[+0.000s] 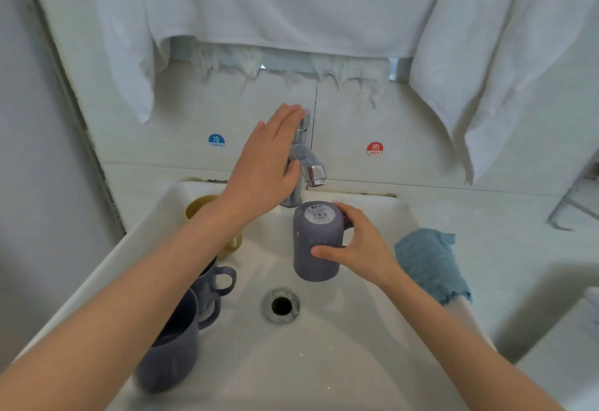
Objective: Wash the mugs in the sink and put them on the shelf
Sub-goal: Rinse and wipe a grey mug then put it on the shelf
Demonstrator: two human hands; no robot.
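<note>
Right hand (363, 248) grips the upturned mug (311, 232), flat left hand (265, 158) at the tap (312, 169): water could splash off its base.

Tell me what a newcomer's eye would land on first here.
The upturned purple mug, label on its base, gripped by the right hand over the sink below the faucet. Next, the open left hand at the faucet's lever, then more mugs crowded at the sink's left side.

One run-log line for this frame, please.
left hand: open, at faucet | right hand: grips upside-down purple mug over sink | water: none seen | other mugs: sink's left side
</note>
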